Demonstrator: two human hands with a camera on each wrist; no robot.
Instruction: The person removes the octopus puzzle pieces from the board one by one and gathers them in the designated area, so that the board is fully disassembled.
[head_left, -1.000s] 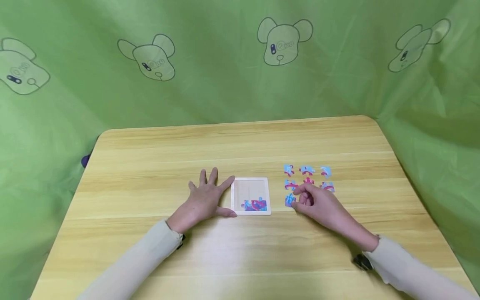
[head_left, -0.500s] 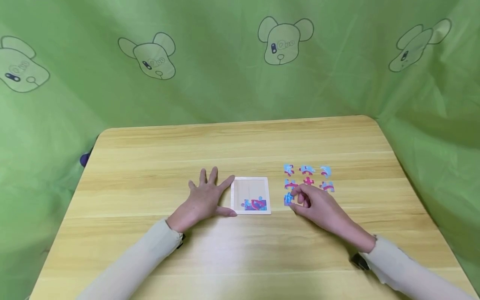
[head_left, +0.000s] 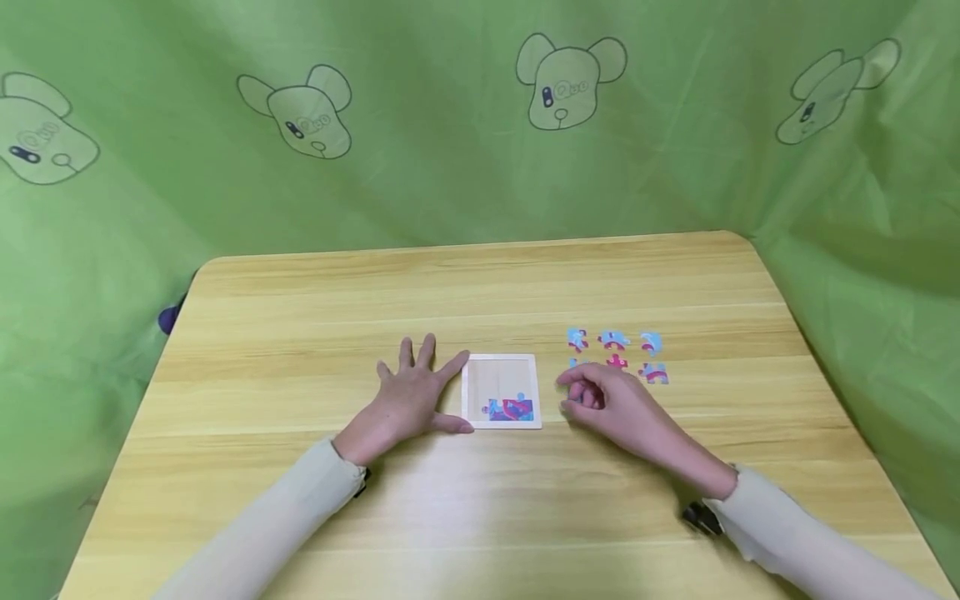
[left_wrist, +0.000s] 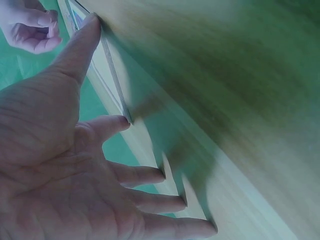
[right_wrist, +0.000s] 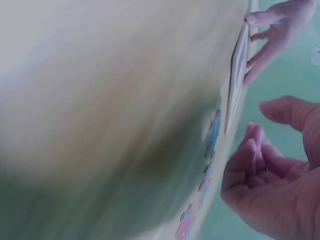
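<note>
My left hand (head_left: 408,400) is spread flat-fingered beside a small white-rimmed puzzle tray (head_left: 537,383). Its thumb and index fingertip touch the tray's left corners. Joined jigsaw pieces (head_left: 512,410) lie in the tray's lower right. To the right, my right hand (head_left: 618,408) hovers low over a blue jigsaw piece (right_wrist: 214,132), which it mostly covers in the head view. In the right wrist view, its thumb stands apart from the loosely curled fingers, and nothing shows between them. A pink jigsaw piece (head_left: 617,361) and several others lie just beyond this hand; one is partly hidden.
The loose pieces form rows on the wooden table (head_left: 480,292), including a blue-and-pink corner piece (head_left: 577,339) and a right-side piece (head_left: 655,373). A green curtain (head_left: 450,183) printed with animal heads surrounds the table's back and sides.
My right hand has shifted left, away from its earlier grip at the blue jigsaw piece's right edge, and now covers it. That piece slid slightly left earlier. My left hand and the tray stay put.
</note>
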